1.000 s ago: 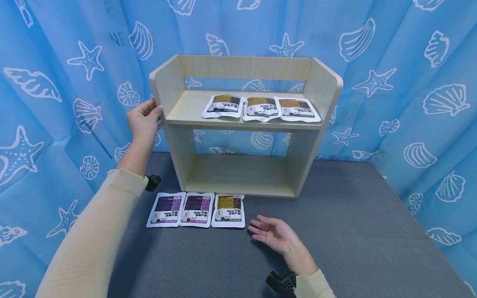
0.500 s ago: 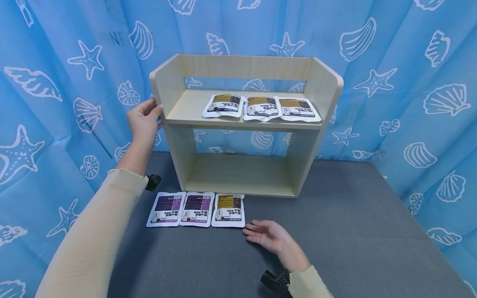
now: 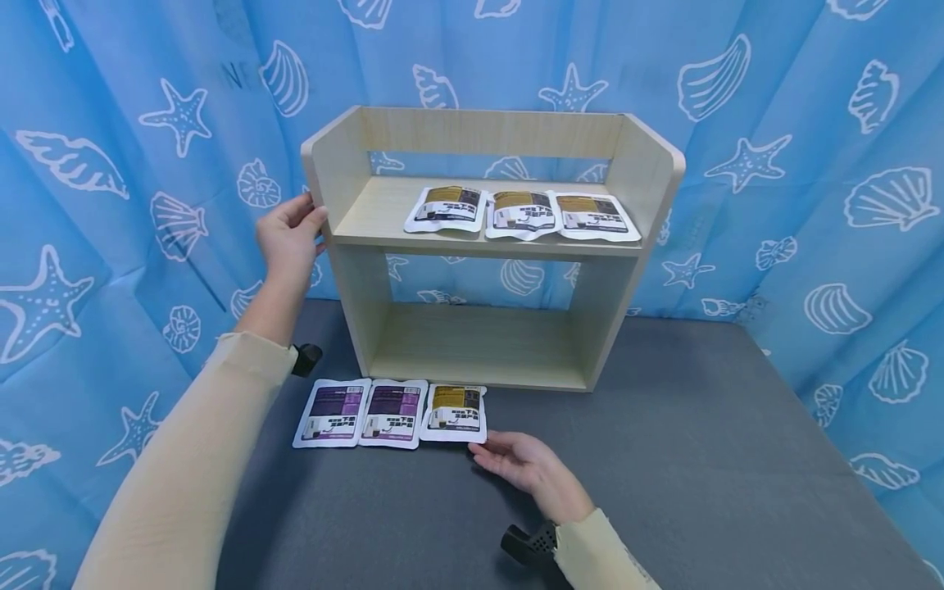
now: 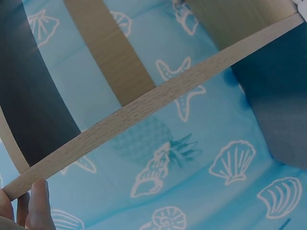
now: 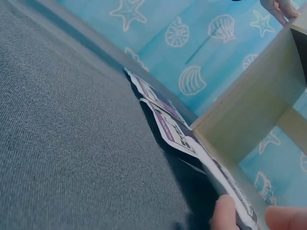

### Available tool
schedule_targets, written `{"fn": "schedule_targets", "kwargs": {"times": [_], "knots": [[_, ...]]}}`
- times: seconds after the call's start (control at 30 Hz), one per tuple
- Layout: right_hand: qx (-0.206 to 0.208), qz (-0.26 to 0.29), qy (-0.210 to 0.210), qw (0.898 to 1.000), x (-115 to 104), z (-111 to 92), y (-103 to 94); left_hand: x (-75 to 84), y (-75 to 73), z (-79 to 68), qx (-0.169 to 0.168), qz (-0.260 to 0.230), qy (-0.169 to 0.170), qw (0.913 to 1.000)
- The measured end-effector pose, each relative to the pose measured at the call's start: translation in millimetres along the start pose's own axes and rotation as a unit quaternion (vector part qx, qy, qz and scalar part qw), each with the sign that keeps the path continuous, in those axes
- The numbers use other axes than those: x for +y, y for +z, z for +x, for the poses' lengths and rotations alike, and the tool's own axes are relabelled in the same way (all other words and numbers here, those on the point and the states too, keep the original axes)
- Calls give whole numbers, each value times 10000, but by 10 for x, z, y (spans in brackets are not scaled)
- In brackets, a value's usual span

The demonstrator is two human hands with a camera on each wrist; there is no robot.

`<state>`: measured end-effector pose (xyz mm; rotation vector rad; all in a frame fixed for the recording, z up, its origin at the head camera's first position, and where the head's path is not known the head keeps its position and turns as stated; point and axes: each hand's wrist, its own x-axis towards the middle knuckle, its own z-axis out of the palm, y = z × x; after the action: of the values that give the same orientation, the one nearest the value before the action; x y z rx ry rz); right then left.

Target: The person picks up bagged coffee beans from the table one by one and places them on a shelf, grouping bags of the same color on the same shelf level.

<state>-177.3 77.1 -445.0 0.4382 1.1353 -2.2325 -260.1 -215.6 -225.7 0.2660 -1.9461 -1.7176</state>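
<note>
My left hand grips the front edge of the left side panel of a pale wooden shelf, at upper-board height. The left wrist view shows its fingertips against that panel edge. My right hand pinches the near right corner of a white pouch with a yellow label. In the right wrist view, a finger and the thumb lie on either side of the pouch, whose near end is raised from the table. Left of it, two purple-labelled pouches lie flat in a row.
Three yellow-labelled pouches lie side by side on the upper board, from its middle to the right end. The lower compartment is behind the pouch row. A blue seashell curtain hangs behind the grey table.
My right hand has moved left to the nearest yellow-labelled pouch and taken its corner, and the pouch's near edge has risen. My left hand has stayed on the shelf panel.
</note>
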Motion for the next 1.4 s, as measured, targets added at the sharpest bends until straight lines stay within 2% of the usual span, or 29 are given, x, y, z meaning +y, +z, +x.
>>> {"fn": "schedule_targets", "kwargs": {"times": [0.47,0.57,0.7,0.8,0.93,1.2,1.4], "knots": [[429,358,-238,9982,-64,54,155,-14,9,5,-13,-66,22,10000],[561,712,-154,9958,-76,47,182,-17,9,8,-4,-58,16,10000],[570,767,-228,9952,-76,41,206,-20,11,10,-7,-28,-2,10000],[522,442,-405,9968,-75,21,218,-19,13,11,-7,-32,-16,10000],[436,306,-533,9972,-98,-54,222,-15,16,11,-3,-55,-47,10000],[-85,-18,-751,9971,-210,-221,237,-3,2,6,-16,-83,-57,9999],[-40,-71,-871,9962,-279,-331,304,-2,-5,3,-28,-47,-67,10000]]}}
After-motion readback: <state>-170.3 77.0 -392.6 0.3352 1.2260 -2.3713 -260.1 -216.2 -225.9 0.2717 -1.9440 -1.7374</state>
